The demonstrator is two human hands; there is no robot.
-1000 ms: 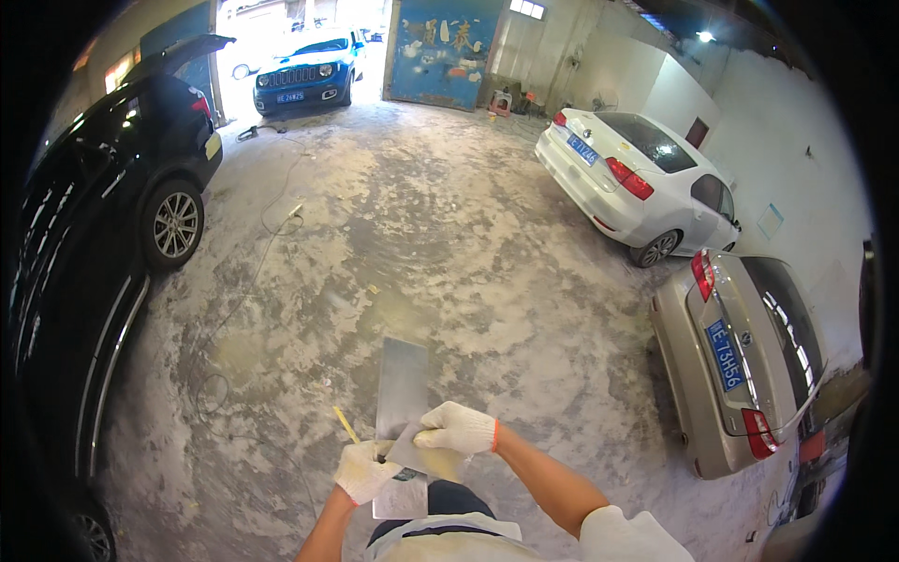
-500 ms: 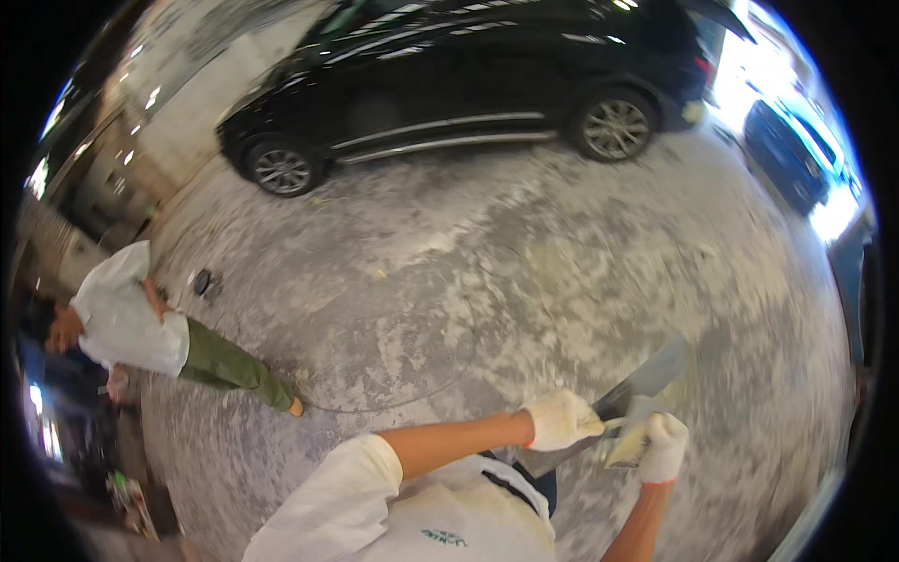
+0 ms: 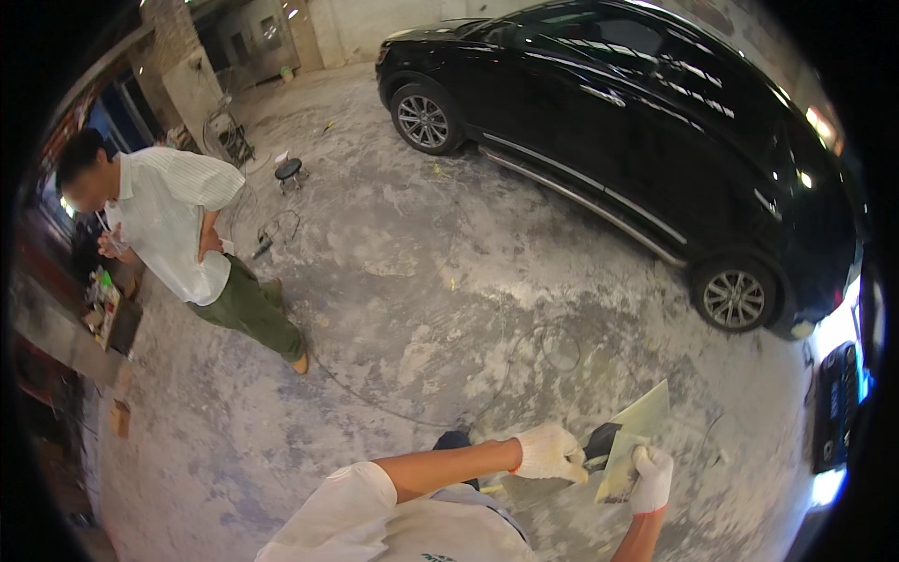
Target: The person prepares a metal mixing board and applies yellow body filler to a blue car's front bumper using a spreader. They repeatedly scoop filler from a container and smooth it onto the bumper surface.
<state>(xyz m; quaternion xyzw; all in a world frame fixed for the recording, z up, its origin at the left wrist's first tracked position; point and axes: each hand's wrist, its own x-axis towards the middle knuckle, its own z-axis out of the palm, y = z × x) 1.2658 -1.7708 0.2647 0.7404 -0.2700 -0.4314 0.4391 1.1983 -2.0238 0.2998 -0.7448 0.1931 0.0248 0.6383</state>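
Observation:
My left hand point(image 3: 551, 452), in a white knit glove, is closed at the near end of a flat, broad-bladed scraper point(image 3: 648, 406). Its surface looks dark close to the fingers and pale toward the far corner. My right hand point(image 3: 653, 480), gloved too, pinches a pale yellow spreader plate point(image 3: 619, 468) with thumb and fingers. That plate stands tilted between the hands and overlaps part of the scraper. Dark smears mark its lower edge. How the left fingers wrap the scraper's grip is partly hidden.
A black car point(image 3: 599, 140) stands across the floor at far right. On the left is a person point(image 3: 183, 225) in a pale shirt and green trousers. Behind them are a round black stool point(image 3: 288, 169) and a corded tool point(image 3: 262, 245). A thin hose point(image 3: 375, 406) crosses the concrete floor.
My view has swung left, so the car sits farther right and more of the left side shows. The scraper's blade has turned from grey to pale. Both hands keep their holds.

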